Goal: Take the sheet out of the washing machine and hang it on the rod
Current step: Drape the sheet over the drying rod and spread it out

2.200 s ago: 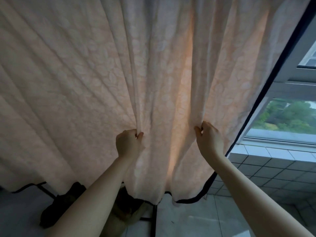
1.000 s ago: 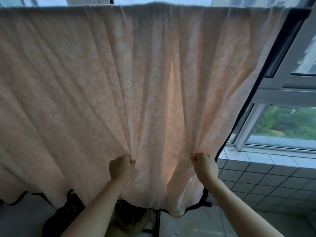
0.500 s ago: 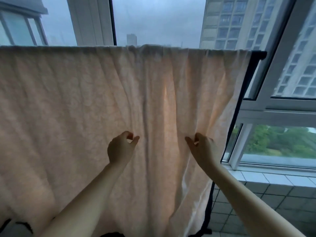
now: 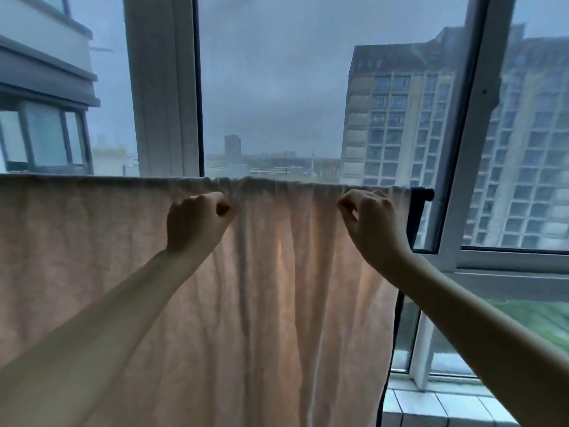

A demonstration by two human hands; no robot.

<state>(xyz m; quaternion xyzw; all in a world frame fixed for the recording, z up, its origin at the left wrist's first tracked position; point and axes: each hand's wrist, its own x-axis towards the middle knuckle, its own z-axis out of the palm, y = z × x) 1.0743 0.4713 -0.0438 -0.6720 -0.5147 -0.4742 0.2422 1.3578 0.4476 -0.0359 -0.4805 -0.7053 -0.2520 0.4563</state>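
Observation:
A pale peach sheet (image 4: 277,303) hangs draped over a dark horizontal rod, whose bare right end (image 4: 423,194) sticks out past the cloth. The sheet fills the lower left and middle of the head view, with vertical folds between my hands. My left hand (image 4: 197,221) is raised just under the rod, fingers curled, pinching a fold near the top edge. My right hand (image 4: 369,220) is up at the same height near the sheet's right side, fingertips pinching the cloth by the rod. The washing machine is out of view.
The rack's dark upright (image 4: 400,318) runs down along the sheet's right edge. Behind stand white window frames (image 4: 163,87), with tall buildings outside. A white tiled ledge (image 4: 431,405) lies at the lower right under the window.
Both hands let go of the sheet's lower part and rose to its top edge at the rod. My view tilted upward, so the window now fills the upper half.

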